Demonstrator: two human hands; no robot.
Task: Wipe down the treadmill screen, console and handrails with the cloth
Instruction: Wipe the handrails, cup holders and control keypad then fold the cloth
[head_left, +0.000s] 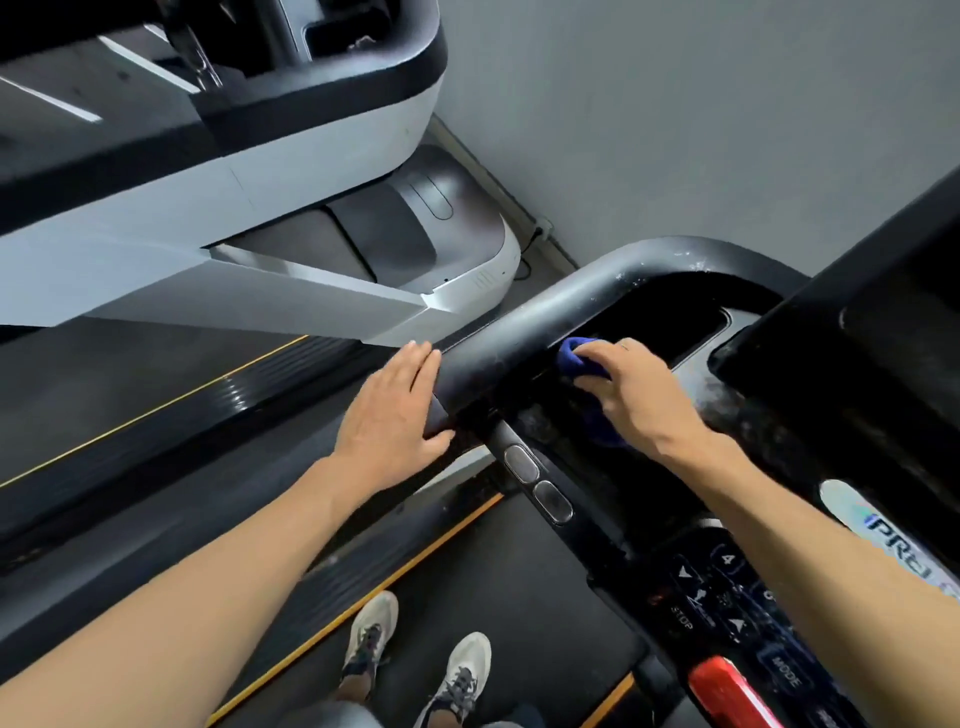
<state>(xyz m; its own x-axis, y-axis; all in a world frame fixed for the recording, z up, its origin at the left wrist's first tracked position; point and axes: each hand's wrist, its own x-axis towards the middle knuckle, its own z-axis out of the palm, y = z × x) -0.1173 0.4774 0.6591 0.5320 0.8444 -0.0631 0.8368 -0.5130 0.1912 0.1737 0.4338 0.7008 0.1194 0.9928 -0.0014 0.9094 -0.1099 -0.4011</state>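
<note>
One blue cloth in console tray

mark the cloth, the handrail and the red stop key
cloth (574, 353): head view, blue bunched end past the fingers.
handrail (524, 322): head view, top of the black bar.
red stop key (727, 686): head view, its upper face.

Even soft indoor light, faint glare on the black handrail, wide-angle bending at edges, slight blur
</note>
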